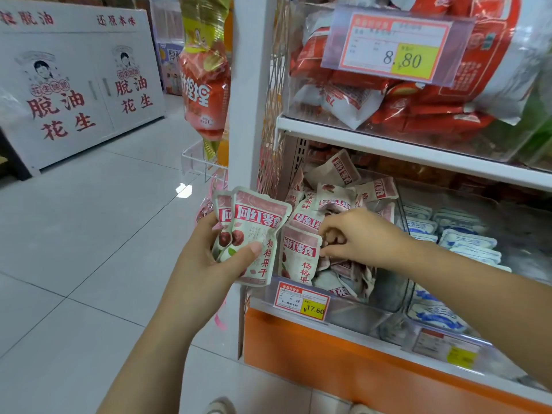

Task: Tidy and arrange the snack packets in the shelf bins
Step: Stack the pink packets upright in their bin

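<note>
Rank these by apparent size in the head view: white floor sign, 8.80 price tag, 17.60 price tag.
1. white floor sign
2. 8.80 price tag
3. 17.60 price tag
Apparent size only: the sign stands farther off, and the tags sit at different distances.

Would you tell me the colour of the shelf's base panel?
The base panel is orange; head view.

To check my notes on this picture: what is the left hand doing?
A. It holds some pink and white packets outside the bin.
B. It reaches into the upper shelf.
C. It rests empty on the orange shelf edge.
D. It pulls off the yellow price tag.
A: the left hand grips the pink and white packets, thumb across the front one, outside the bin, while the right hand pinches a packet inside it.
</note>
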Demonstrator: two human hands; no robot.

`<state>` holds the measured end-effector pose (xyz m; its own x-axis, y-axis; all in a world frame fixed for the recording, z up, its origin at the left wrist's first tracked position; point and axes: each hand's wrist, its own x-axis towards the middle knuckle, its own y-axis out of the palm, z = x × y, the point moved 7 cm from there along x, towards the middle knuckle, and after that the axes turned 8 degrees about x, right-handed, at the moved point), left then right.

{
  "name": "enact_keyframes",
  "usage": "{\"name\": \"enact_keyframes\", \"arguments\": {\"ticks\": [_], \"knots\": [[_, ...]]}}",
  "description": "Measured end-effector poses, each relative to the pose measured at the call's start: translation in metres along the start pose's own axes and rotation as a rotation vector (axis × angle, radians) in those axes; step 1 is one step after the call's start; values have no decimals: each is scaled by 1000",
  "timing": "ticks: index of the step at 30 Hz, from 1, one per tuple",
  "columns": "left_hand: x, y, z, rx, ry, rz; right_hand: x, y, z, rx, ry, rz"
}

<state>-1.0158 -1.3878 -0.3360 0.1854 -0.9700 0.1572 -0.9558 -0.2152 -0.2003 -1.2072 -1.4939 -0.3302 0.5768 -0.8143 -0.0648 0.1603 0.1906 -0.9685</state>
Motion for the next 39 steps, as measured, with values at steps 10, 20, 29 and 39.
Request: {"name": "enact_keyframes", "arguments": {"ticks": [10, 20, 29, 39], "knots": [[1, 7, -1, -25, 11, 12, -17, 37, 7, -36, 116, 782], [4, 5, 4, -10, 15, 11, -17, 70, -1, -220, 155, 990], [1, 4, 2, -5, 23, 20, -21, 76, -5, -10, 193, 994], [1, 4, 1, -8, 23, 22, -22, 63, -19, 621, 404, 737]]}}
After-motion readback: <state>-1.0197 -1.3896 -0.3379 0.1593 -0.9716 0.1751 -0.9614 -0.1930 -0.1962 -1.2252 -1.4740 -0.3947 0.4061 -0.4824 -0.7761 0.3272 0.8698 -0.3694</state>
